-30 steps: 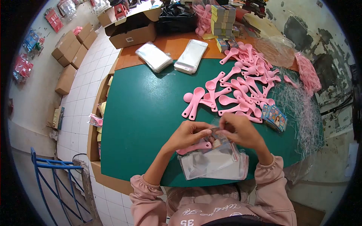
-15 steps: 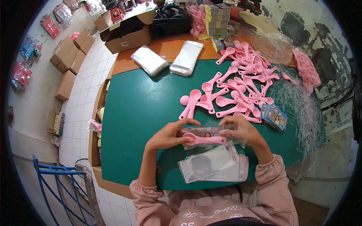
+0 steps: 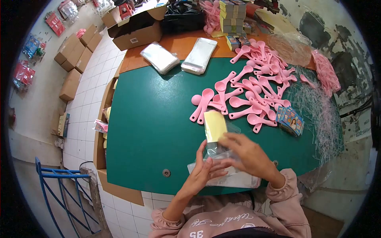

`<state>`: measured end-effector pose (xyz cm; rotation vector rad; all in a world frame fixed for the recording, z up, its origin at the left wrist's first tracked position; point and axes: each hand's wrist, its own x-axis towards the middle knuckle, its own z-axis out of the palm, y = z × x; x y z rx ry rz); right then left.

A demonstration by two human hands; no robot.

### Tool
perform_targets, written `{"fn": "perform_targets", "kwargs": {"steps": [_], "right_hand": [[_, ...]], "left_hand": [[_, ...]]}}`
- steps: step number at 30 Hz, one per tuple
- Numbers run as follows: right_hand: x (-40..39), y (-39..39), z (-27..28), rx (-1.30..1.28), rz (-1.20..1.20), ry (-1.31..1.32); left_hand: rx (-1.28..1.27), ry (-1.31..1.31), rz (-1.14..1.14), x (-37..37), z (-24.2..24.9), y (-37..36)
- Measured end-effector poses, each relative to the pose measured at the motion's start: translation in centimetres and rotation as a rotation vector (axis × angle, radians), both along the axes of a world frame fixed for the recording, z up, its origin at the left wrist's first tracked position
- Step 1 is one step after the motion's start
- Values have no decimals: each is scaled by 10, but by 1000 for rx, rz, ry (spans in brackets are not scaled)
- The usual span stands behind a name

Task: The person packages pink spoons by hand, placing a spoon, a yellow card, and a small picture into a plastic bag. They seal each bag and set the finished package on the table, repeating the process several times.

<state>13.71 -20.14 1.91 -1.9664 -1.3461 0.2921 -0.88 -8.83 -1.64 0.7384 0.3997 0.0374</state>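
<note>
A clear plastic bag with a card in it, its pale yellow side (image 3: pixel 216 126) showing, stands out beyond my hands over the green table. My left hand (image 3: pixel 203 172) is at the bag's near end, fingers apart, the index finger raised beside it. My right hand (image 3: pixel 248 154) is bent over the bag's lower right side, blurred; what its fingers hold is hidden. Under both hands lies a stack of clear bags (image 3: pixel 234 179). Pink measuring spoons (image 3: pixel 254 85) are heaped beyond, with a fan of printed cards (image 3: pixel 291 120) at their right.
Two stacks of clear bags (image 3: pixel 199 55) lie at the back of the green table (image 3: pixel 143 131). Behind are an open cardboard box (image 3: pixel 139 36) and bundled cards (image 3: pixel 233 18). Shredded plastic (image 3: pixel 317 115) covers the right edge. A blue metal rack (image 3: pixel 63 175) stands at the left.
The bag has turned from lying crosswise, with the pink spoon showing, to pointing away with its yellow side showing. My left hand has moved right and nearer me; my right hand has come down beside it.
</note>
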Motion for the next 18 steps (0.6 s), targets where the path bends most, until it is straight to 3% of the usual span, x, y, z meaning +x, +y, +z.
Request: {"fn": "perform_targets", "kwargs": {"steps": [2,11,15,18], "right_hand": [[-10,-6,1,-57,152,67],[-31,4,-20,-31,144,43],[-29,14,-27,-44,117,61],[-23,17,-30,-152,142,218]], "left_hand": [[104,23,-2,-6,2,-3],[392,165,14,-17,-3,-1],[656,208,48,-16,0,-5],[752,198,65,-17,3,-7]]}}
